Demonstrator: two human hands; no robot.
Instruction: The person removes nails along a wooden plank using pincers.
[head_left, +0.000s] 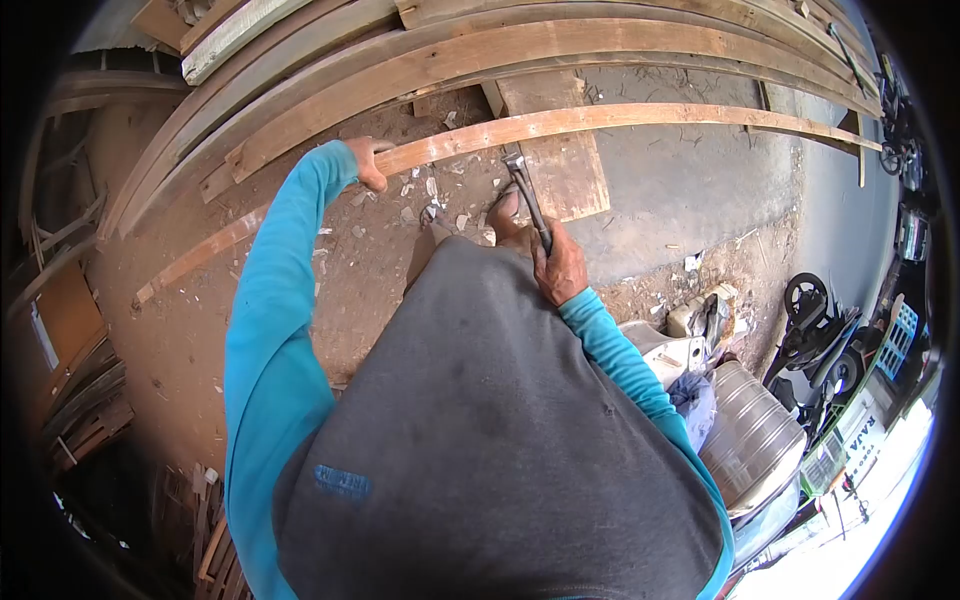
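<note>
A long, narrow wooden plank [530, 126] runs across in front of me, bowed by the lens. My left hand [367, 163] is closed around it left of its middle, with the fingers partly hidden behind the wood. In my right hand [562, 262] is a hammer [532, 200], gripped by its dark handle close to my body. The hammer's metal head points up toward the plank and lies just below it in view. Beneath the plank, a flat wooden board [565, 175] lies on the ground near my feet.
Stacked long timber [480, 58] fills the far side. Chips litter the dirt floor [370, 260]. A metal drum [752, 435] and a white container [665, 352] stand at my right, with motorcycles [822, 340] beyond. More scrap wood [90, 400] lies at the left.
</note>
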